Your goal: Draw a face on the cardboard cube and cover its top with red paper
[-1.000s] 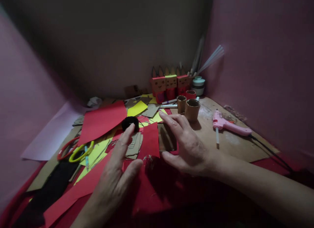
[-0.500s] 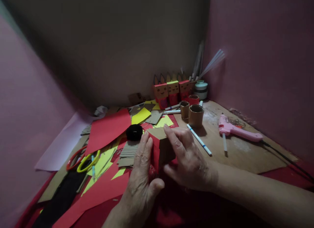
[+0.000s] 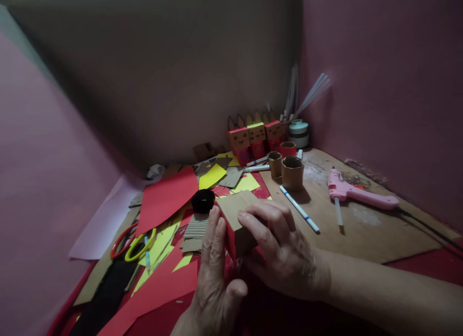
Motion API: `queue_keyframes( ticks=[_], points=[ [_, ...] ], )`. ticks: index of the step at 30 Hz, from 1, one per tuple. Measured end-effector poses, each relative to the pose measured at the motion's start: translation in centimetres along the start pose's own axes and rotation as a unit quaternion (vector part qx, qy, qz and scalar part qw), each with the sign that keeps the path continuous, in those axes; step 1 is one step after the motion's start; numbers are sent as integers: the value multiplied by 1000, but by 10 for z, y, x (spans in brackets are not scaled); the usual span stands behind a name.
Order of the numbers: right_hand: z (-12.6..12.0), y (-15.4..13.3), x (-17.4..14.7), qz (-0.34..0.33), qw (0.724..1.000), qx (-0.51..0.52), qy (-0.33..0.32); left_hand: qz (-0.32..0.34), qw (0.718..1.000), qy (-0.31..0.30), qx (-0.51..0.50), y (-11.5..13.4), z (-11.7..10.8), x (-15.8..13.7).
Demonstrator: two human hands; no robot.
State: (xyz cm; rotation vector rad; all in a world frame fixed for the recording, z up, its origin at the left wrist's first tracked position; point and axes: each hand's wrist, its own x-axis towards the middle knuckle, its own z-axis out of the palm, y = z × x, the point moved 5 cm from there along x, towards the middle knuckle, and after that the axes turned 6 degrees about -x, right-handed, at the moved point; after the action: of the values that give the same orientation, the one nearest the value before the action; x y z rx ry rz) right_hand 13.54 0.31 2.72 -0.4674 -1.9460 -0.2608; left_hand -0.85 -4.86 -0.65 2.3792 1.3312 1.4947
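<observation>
A small cardboard box [image 3: 237,204] with a bare brown top and red paper on its left side is between my hands. My left hand [image 3: 213,273] lies along the red side, its fingers stretched out together and flat against it, thumb apart. My right hand [image 3: 277,244] grips the box from the right, with fingertips on the top; its thumb is mostly hidden below. Just beyond the left fingertips sits a fuzzy black ball [image 3: 203,201]. Corrugated cardboard pieces [image 3: 195,230] lie beside the left fingers.
Red paper [image 3: 168,196], scissors [image 3: 139,247] and paper scraps lie left. Cardboard tubes [image 3: 292,174], a marker [image 3: 299,209] and a pink glue gun [image 3: 361,194] with a cord are right. Box-headed figures [image 3: 238,141] and a jar [image 3: 298,132] stand at the back.
The box has tipped so more of its top shows. My right fingertips have shifted from its far edge nearer along the top. The whole view has moved slightly.
</observation>
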Motion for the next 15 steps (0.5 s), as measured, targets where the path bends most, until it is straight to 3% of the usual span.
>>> queue_keyframes(
  ticks=[2,4,7,11,13,15],
  points=[
    [1,3,-1,9,999,30,-6,-32,998,32,-33,0,-9,3],
    [2,6,-2,20,996,79,-20,-120,985,94,-82,-5,-23,9],
    [5,12,-5,55,984,164,-43,-304,917,154,-209,-21,-40,21],
    [7,19,-6,97,964,242,-58,-436,801,75,-403,-33,-33,41],
    [8,22,-6,107,956,267,-60,-462,768,63,-439,-36,-28,47],
    [8,25,-5,115,950,284,-60,-471,754,76,-451,-37,-24,50]
  ],
)
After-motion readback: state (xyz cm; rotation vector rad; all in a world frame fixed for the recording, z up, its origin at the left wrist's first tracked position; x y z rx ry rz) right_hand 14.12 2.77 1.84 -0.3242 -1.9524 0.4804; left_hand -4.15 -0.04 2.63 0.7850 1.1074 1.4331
